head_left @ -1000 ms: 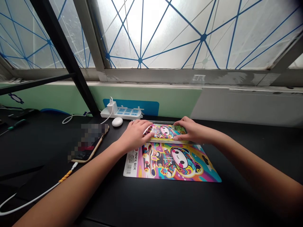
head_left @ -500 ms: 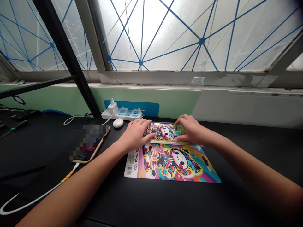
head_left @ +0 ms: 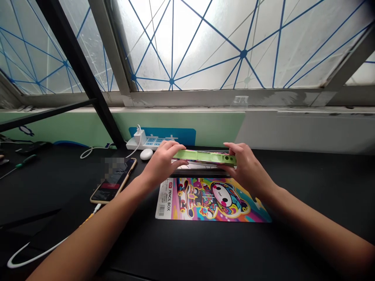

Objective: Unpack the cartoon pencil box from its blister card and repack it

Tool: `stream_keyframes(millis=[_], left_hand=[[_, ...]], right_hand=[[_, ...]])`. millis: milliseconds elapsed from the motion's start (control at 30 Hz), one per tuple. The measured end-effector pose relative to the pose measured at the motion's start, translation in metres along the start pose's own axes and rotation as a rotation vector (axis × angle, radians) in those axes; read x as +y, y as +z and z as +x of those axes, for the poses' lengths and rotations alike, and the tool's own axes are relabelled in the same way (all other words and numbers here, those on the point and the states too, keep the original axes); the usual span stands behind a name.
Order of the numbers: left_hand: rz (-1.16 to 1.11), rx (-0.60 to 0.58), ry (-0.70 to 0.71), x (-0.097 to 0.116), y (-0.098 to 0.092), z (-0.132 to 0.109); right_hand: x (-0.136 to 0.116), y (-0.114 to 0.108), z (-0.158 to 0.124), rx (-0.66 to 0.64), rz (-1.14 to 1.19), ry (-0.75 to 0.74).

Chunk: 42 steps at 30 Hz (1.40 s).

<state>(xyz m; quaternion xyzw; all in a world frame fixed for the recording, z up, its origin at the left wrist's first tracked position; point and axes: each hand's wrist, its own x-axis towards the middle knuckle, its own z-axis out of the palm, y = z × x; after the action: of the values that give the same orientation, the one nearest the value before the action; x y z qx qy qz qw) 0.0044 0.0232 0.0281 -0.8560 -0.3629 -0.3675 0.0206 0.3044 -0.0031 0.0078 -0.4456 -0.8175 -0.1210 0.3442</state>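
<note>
Between my two hands a pencil box is tipped up, its light green long side facing me. My left hand grips its left end, thumb below and fingers on top. At the right end, beside a few dark round holes, my right hand holds it the same way. Just under the box lies a white, patterned surface with a dark edge; I cannot make out what it belongs to. Nearer me, a colourful card printed PENCIL BOX lies flat, showing a cartoon figure.
A phone with a white cable lies left of my left forearm. Behind stand a power strip with a plugged-in charger and a small white rounded case. A green-handled screwdriver is far left. Wall and window close the back.
The pencil box has tilted up, so its printed face has turned away and its green side shows. Both hands have shifted to its ends and closed on it. The card stays put.
</note>
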Motion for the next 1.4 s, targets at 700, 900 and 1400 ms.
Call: stream_keyframes(millis=[700, 900, 1400], left_hand=[[-0.352, -0.391, -0.284, 0.044, -0.012, -0.115], [-0.372, -0.387, -0.32, 0.046, -0.018, -0.107], [-0.553, -0.38, -0.489, 0.043, -0.015, -0.107]], right_hand=[[-0.028, -0.044, -0.107, -0.167, 0.209, -0.153], [-0.017, -0.046, -0.111, -0.313, 0.311, 0.148], [-0.01, -0.046, -0.083, -0.19, 0.509, 0.612]])
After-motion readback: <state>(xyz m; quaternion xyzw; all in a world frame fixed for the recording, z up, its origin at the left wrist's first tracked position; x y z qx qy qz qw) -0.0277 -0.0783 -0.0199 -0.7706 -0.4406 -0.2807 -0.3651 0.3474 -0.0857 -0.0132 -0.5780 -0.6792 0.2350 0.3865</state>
